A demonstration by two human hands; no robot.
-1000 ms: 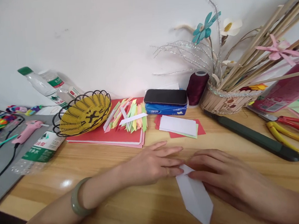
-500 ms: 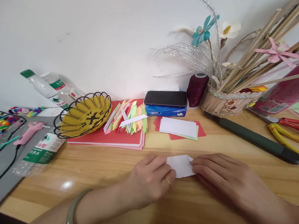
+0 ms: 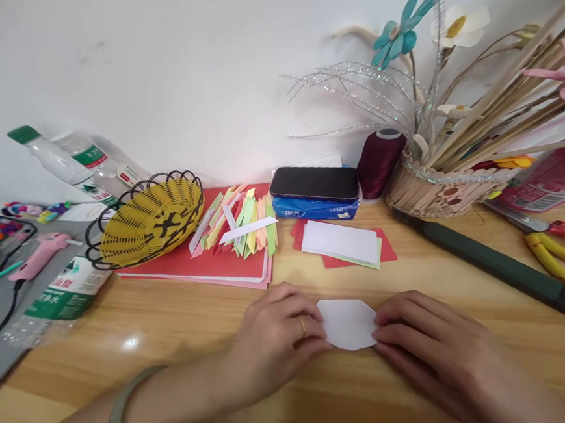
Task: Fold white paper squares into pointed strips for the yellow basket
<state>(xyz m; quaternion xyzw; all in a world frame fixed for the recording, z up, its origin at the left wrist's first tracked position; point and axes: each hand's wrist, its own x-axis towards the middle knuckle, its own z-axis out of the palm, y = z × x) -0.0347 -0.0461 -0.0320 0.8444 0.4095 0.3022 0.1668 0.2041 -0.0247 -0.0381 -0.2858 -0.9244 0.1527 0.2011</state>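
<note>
A small white folded paper [image 3: 346,322] lies flat on the wooden table [image 3: 184,323] between both hands. My left hand [image 3: 273,342], with a ring and a green bangle on the wrist, presses its fingertips on the paper's left edge. My right hand [image 3: 434,343] presses on the paper's right edge. Both hands hold the paper down against the table.
Behind lie a stack of white and red paper [image 3: 341,243], folded coloured strips [image 3: 244,218] on red sheets, a yellow wire basket [image 3: 149,219], a phone [image 3: 314,183] on a tissue pack, a thread spool [image 3: 381,161], a stick basket [image 3: 437,189], a dark knife [image 3: 502,269], scissors [image 3: 559,248] and bottles [image 3: 64,294].
The long white pointed paper has been folded up into a short piece. Both hands drew together over it, and the view shifted slightly.
</note>
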